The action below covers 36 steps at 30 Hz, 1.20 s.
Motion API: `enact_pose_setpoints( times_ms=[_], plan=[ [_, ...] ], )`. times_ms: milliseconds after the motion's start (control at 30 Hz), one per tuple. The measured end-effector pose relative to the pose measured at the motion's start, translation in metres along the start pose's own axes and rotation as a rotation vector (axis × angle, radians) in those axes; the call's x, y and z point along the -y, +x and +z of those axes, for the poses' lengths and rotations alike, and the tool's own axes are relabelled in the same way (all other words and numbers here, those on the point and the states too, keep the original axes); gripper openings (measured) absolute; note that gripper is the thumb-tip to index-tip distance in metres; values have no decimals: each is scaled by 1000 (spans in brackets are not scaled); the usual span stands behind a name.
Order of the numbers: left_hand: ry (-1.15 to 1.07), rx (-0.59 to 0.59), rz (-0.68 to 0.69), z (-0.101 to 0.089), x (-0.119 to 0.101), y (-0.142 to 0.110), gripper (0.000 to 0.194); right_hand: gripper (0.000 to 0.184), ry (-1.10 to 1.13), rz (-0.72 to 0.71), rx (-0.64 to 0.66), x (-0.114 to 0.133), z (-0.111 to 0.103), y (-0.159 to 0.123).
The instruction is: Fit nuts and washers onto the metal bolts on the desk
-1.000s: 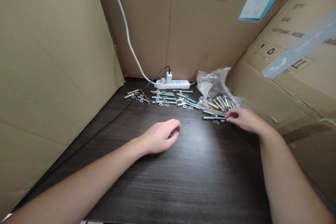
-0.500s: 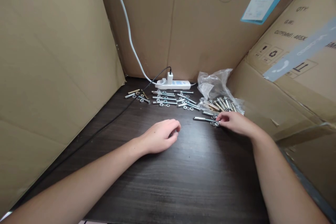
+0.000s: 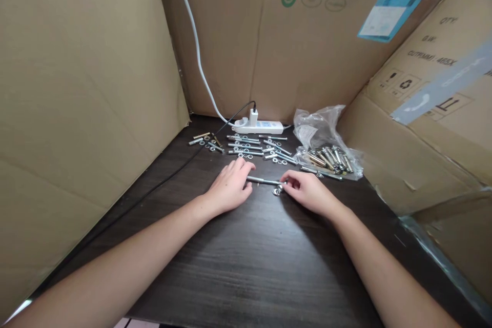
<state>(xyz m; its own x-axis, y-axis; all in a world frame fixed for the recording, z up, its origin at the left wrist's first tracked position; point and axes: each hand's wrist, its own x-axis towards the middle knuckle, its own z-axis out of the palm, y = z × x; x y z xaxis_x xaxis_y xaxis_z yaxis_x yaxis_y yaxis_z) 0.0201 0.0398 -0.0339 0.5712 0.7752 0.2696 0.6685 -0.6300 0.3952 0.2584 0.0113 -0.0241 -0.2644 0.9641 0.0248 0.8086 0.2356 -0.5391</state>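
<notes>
A silver anchor bolt (image 3: pixel 265 180) with a sleeve on its left part lies crosswise between my hands, just above the dark table. My right hand (image 3: pixel 305 190) pinches its right end. Beside those fingertips, loose washers and what looks like a nut (image 3: pixel 277 191) sit under the bolt. My left hand (image 3: pixel 231 185) is at the sleeve end, thumb and fingers apart around it; whether they touch the bolt I cannot tell. Behind my hands, several bolts (image 3: pixel 246 146) are laid in rows with nuts and rings. Another bolt (image 3: pixel 321 171) lies near the plastic bag.
A clear plastic bag (image 3: pixel 317 125) with several bolts (image 3: pixel 332 158) stands at the back right. A white power strip (image 3: pixel 265 127) with a plugged-in charger is at the back. A black cable (image 3: pixel 169 177) crosses the left side. Cardboard boxes (image 3: pixel 215 51) wall the table (image 3: pixel 230 266).
My right hand has moved left from near the bag, bringing the anchor bolt and its washers along. My left hand has shifted slightly left and its fingers have spread. The view has tilted slightly.
</notes>
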Motion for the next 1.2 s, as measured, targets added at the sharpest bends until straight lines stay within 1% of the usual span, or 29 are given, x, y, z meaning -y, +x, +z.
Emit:
enact_pose_setpoints(
  times_ms=[133,233,367,567,767,867,1000,1200],
  plan=[
    [43,42,-12,1,6,0,11,14,4,-66,-69,5,10,-1],
    [55,40,-10,1,5,0,7,15,0,-88,-117,4,12,-1],
    [26,8,1,-1,2,1,6,16,8,-134,-194,6,12,-1],
    [-23,-36,36,-2,-1,2,5,16,33,-230,-373,12,10,-4],
    [-83,9,63,-2,-3,1,7,13,61,-311,-438,20,8,-7],
    [-110,-5,87,-5,-6,0,9,15,76,-318,-493,25,7,-9],
    [-146,-30,126,-10,-12,-2,8,20,83,-336,-570,29,6,-11],
    [-157,-14,164,-11,-21,-4,10,25,81,-388,-641,31,8,-13]
  ],
)
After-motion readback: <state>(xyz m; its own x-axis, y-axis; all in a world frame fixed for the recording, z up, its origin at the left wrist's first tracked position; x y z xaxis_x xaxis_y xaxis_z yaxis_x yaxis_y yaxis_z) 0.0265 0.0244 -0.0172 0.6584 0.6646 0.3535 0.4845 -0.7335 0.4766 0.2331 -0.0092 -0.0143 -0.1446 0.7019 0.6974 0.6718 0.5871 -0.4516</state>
